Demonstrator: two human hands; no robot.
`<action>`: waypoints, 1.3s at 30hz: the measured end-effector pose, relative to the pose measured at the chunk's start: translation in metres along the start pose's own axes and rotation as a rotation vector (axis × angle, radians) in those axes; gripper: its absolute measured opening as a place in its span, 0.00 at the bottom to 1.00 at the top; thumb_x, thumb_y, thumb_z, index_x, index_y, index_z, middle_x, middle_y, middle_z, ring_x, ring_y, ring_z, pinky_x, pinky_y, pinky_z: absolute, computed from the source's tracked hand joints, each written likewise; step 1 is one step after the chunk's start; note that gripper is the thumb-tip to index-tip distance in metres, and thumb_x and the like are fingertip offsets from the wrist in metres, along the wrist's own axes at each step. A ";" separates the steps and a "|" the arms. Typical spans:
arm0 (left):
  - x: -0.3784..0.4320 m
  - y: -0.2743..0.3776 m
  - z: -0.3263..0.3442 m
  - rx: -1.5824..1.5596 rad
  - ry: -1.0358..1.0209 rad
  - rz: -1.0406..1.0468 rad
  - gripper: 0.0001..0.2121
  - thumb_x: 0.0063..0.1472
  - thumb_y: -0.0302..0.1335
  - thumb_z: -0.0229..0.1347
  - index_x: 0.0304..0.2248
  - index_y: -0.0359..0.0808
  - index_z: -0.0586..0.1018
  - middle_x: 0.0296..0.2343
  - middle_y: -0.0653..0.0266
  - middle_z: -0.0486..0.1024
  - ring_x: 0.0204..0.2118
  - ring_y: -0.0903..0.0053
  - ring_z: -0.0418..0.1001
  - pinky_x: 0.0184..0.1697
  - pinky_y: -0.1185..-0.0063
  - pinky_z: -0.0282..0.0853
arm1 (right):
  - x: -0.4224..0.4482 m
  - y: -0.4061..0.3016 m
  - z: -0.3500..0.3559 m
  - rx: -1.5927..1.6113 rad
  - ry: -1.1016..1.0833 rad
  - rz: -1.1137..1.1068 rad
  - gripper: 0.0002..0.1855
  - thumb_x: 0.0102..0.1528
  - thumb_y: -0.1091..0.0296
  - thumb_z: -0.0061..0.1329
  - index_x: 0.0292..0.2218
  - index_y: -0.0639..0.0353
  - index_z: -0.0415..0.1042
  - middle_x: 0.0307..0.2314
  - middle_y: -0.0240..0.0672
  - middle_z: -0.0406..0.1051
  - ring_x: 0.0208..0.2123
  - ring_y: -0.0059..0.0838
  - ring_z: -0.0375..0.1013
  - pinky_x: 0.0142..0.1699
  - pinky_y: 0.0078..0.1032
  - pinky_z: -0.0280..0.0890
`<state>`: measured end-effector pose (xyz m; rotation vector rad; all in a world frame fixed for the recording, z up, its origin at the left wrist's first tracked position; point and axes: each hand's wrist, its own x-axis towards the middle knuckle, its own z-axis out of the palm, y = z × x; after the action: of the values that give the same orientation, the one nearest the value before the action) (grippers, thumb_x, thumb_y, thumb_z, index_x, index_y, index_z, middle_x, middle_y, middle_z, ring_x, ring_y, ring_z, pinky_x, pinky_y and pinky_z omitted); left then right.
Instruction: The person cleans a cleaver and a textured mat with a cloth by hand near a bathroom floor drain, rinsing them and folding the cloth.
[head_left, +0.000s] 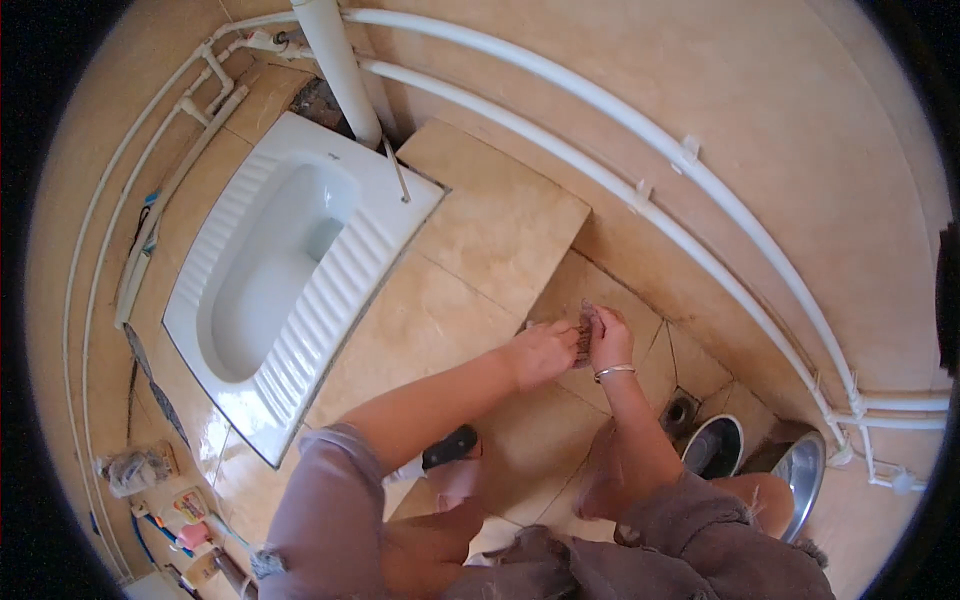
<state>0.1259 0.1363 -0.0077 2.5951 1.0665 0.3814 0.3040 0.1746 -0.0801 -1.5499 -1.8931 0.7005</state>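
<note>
My right hand (611, 337) grips a small brown scrubbing pad (584, 330) that looks rough and fibrous; its exact kind is hard to tell. From the other side, the curled fingers of my left hand (544, 352) press against the same pad and cover part of it. Both hands are low over the tiled floor (525, 442), just off the corner of the raised tiled step (480, 262). A metal bracelet (615, 371) circles my right wrist.
A white squat toilet (382, 217) is set into the step. White pipes (517, 56) run along the walls. To the right are a floor drain (679, 409), a dark basin (712, 446) and a metal basin (802, 480). Several bottles (191, 506) stand at lower left.
</note>
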 end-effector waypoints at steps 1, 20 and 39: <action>-0.018 0.007 -0.003 -0.077 0.057 0.081 0.16 0.40 0.21 0.49 0.34 0.32 0.69 0.33 0.59 0.68 0.38 0.65 0.63 0.37 0.74 0.65 | -0.013 -0.020 -0.002 0.012 0.022 0.038 0.09 0.49 0.71 0.41 0.34 0.61 0.69 0.26 0.44 0.69 0.28 0.37 0.69 0.34 0.27 0.63; -0.361 0.139 -0.108 -1.219 1.448 -1.246 0.07 0.43 0.16 0.39 0.20 0.33 0.69 0.11 0.66 0.64 0.09 0.83 0.57 0.08 0.86 0.47 | -0.134 -0.215 0.014 -0.184 -0.595 -0.578 0.34 0.38 0.50 0.52 0.47 0.41 0.56 0.40 0.37 0.58 0.44 0.36 0.56 0.44 0.40 0.50; -0.288 0.138 -0.080 -0.324 0.296 -1.261 0.11 0.52 0.33 0.51 0.27 0.32 0.75 0.19 0.59 0.73 0.21 0.69 0.71 0.26 0.78 0.67 | -0.158 -0.186 -0.015 -0.287 -0.548 -0.778 0.27 0.36 0.64 0.52 0.42 0.41 0.63 0.26 0.32 0.60 0.33 0.33 0.61 0.32 0.31 0.58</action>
<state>-0.0132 -0.1487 0.0814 1.2101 2.2021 0.5198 0.2135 -0.0144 0.0460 -0.6469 -2.8424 0.5248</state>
